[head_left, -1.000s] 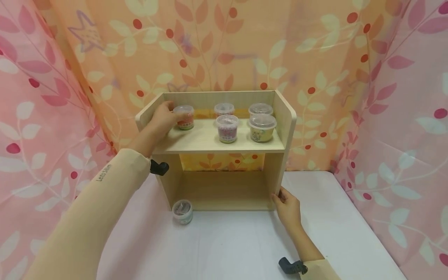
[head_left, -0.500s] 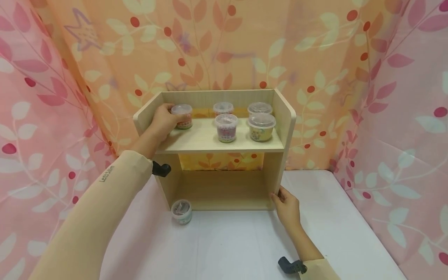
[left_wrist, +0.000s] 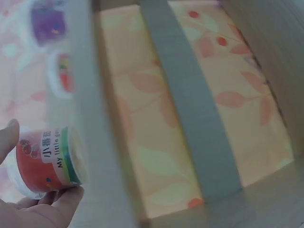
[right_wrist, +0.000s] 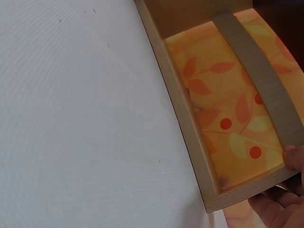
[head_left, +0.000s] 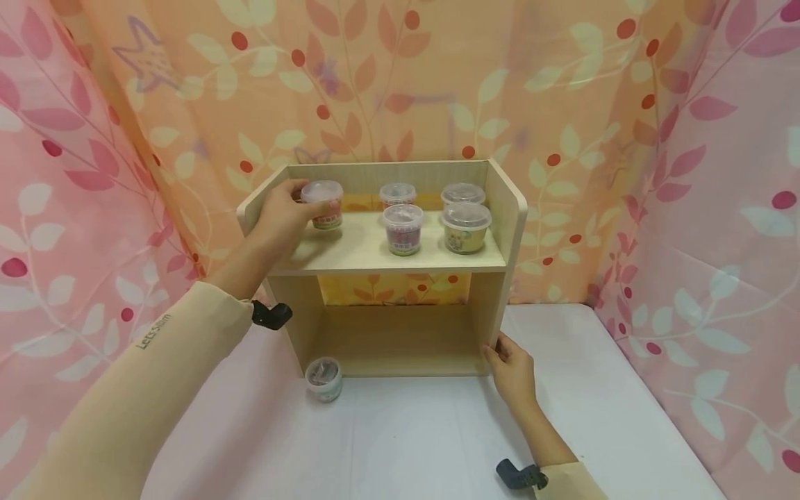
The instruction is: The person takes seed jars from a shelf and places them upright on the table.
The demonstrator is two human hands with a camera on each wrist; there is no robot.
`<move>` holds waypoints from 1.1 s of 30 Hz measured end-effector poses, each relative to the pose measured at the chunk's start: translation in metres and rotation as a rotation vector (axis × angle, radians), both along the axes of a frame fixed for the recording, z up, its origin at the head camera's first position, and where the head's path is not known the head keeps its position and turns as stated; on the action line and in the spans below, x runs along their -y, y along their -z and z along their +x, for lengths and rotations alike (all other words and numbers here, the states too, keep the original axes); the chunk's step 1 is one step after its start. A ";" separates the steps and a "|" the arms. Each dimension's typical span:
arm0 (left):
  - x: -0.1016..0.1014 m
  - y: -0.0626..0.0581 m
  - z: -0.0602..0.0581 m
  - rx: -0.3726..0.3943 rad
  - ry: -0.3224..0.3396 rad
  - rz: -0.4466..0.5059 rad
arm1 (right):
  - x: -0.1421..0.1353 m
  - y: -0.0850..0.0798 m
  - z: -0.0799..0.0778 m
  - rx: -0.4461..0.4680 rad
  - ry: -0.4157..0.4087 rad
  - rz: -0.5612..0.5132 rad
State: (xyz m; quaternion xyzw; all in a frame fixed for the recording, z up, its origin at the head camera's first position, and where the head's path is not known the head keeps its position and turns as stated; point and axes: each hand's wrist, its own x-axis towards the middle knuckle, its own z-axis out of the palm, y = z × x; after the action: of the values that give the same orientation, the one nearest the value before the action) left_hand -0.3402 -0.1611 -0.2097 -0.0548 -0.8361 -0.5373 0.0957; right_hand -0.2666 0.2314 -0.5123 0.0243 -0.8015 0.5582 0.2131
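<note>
My left hand point(head_left: 282, 217) grips a small lidded plastic tub point(head_left: 328, 217) at the left of the upper shelf. In the left wrist view, this tub point(left_wrist: 42, 164) has a red label with printed fruit and a green band at its base, which is close over the shelf board. Thumb and fingers lie on opposite sides of it. My right hand point(head_left: 516, 371) holds the front edge of the right side panel of the wooden shelf unit point(head_left: 394, 269), low down. In the right wrist view, the thumb point(right_wrist: 293, 156) is on the panel's inner side and the fingers outside.
On the upper shelf, a purple tub point(head_left: 403, 232) stands before a red one point(head_left: 398, 196). A wider yellow tub point(head_left: 465, 232) stands before another wide tub point(head_left: 462, 192) at right. A grey-topped tub point(head_left: 324, 379) sits on the white table point(head_left: 412, 444) by the unit's left front corner.
My left hand and the red-labelled tub have risen slightly, and the left forearm has shifted down and left. The right hand keeps its hold on the side panel.
</note>
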 end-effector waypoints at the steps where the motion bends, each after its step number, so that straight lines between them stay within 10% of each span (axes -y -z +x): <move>1: 0.001 -0.003 0.006 -0.005 0.014 -0.002 | 0.000 0.000 0.000 0.000 0.001 0.002; 17: 0.011 -0.006 0.081 -0.080 0.136 0.075 | 0.000 0.003 -0.001 -0.015 0.000 -0.009; 33: 0.024 0.060 0.144 -0.095 0.231 0.206 | -0.001 0.002 -0.001 -0.013 0.001 -0.005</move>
State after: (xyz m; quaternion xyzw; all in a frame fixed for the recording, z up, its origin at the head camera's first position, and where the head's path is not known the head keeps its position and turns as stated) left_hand -0.1957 -0.1848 -0.2698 -0.1656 -0.7592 -0.6246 0.0777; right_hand -0.2679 0.2323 -0.5142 0.0271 -0.7987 0.5599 0.2187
